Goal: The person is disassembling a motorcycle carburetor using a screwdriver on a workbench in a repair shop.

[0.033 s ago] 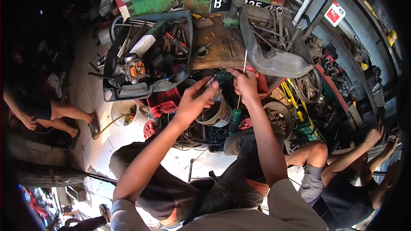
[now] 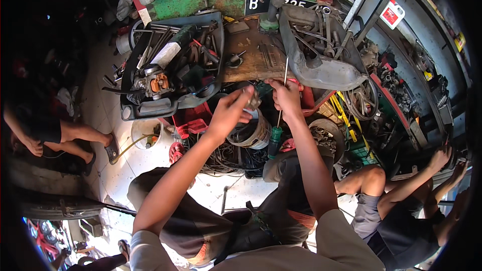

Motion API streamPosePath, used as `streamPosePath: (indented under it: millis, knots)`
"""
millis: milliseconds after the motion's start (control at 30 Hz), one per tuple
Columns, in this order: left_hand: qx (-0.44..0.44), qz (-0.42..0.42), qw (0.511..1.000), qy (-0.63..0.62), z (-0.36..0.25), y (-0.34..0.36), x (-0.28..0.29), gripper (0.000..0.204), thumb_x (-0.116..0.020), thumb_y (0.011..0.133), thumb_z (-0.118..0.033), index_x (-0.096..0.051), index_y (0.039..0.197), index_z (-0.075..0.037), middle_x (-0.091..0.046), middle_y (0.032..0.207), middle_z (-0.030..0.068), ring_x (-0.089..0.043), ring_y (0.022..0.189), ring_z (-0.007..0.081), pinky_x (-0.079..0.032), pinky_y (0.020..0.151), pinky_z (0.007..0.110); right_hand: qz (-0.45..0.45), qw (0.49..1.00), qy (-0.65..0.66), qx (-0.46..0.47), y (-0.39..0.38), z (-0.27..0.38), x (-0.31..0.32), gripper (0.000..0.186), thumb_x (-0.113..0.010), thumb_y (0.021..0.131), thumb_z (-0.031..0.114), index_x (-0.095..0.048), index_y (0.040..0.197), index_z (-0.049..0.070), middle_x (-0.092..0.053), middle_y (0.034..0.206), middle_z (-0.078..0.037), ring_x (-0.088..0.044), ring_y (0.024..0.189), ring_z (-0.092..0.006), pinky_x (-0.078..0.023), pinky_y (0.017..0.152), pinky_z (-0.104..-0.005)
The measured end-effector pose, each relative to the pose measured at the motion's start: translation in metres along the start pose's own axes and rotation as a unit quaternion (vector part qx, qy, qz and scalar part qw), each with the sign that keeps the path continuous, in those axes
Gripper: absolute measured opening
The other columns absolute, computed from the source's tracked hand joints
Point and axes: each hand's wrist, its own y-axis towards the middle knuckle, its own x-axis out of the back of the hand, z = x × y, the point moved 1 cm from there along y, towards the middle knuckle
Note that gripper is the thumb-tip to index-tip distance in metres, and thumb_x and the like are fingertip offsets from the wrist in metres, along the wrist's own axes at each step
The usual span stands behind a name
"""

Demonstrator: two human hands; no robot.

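My left hand (image 2: 232,111) grips a small metal part (image 2: 252,100), blurred and partly covered by its fingers, just left of my right hand. My right hand (image 2: 285,98) is closed on the long shaft of a screwdriver (image 2: 276,139), whose green handle hangs below the fist. Both hands are in front of the wooden board (image 2: 240,74). A grey tray of tools (image 2: 131,105) sits left of the board, holding wrenches and a carburetor-like part (image 2: 157,82). Another grey tray (image 2: 331,73) with tools lies to the right.
A green drill (image 2: 274,7) stands behind the board. Below are a red container (image 2: 187,119), buckets (image 2: 146,131) and coiled cables (image 2: 221,159). Metal shelving (image 2: 407,45) lines the right. Other people are nearby: legs at left (image 2: 83,135), a person's hand (image 2: 440,158) at lower right.
My left hand has shifted slightly, and the metal part in it shows more clearly. My right hand and the screwdriver look nearly unchanged.
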Motion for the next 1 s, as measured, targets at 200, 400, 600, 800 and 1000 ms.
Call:
streamPosePath:
  millis: [200,400,600,800,1000]
  knots:
    - [-0.143,-0.143,0.958,0.205,0.017,0.147,-0.037,0.059,-0.065,0.077,-0.044,-0.056,0.123,-0.009,-0.061,0.087,0.0149,-0.062,0.077,0.0301,-0.051,0.078,0.039,-0.083,0.973,-0.034,0.211,0.008,0.008,0.017,0.015,-0.057,0.088,0.011,-0.066,0.085,0.000,-0.053,0.057,0.002,-0.044,0.049,-0.0054,-0.033,0.045,-0.0237]
    - [-0.094,-0.235,0.785,0.565,0.002,0.203,-0.076,0.081,-0.071,0.071,-0.042,-0.039,0.139,-0.012,-0.037,0.129,0.0220,-0.029,0.124,0.0416,-0.038,0.097,0.044,-0.104,0.962,-0.061,0.246,0.009,-0.003,0.031,0.016,-0.058,0.086,0.011,-0.064,0.083,-0.004,-0.051,0.054,-0.004,-0.041,0.051,-0.0070,-0.035,0.048,-0.0273]
    - [-0.102,-0.257,0.741,0.612,-0.034,0.241,-0.089,0.061,-0.064,0.075,-0.042,-0.054,0.120,-0.003,-0.046,0.130,0.0207,-0.037,0.123,0.0388,-0.037,0.098,0.045,-0.071,0.986,0.028,0.150,0.006,0.006,0.047,0.016,-0.057,0.086,0.009,-0.067,0.085,-0.003,-0.055,0.058,0.001,-0.041,0.051,-0.0047,-0.031,0.047,-0.0249]
    - [-0.051,-0.189,0.762,0.617,-0.065,0.321,-0.043,0.044,-0.061,0.078,-0.026,-0.058,0.116,-0.003,-0.059,0.119,0.0180,-0.054,0.113,0.0362,-0.046,0.094,0.043,-0.039,0.989,0.041,0.134,0.005,0.008,0.037,0.015,-0.057,0.088,0.008,-0.068,0.087,-0.002,-0.056,0.065,0.004,-0.040,0.055,-0.0026,-0.030,0.050,-0.0201]
    - [-0.094,-0.134,0.750,0.641,-0.049,0.353,-0.037,0.038,-0.062,0.077,-0.021,-0.062,0.113,-0.010,-0.060,0.118,0.0195,-0.059,0.107,0.0344,-0.048,0.092,0.041,-0.038,0.990,0.025,0.136,0.010,0.002,0.039,0.014,-0.058,0.088,0.010,-0.065,0.085,-0.001,-0.045,0.055,0.006,-0.034,0.050,-0.0020,-0.027,0.045,-0.0237]
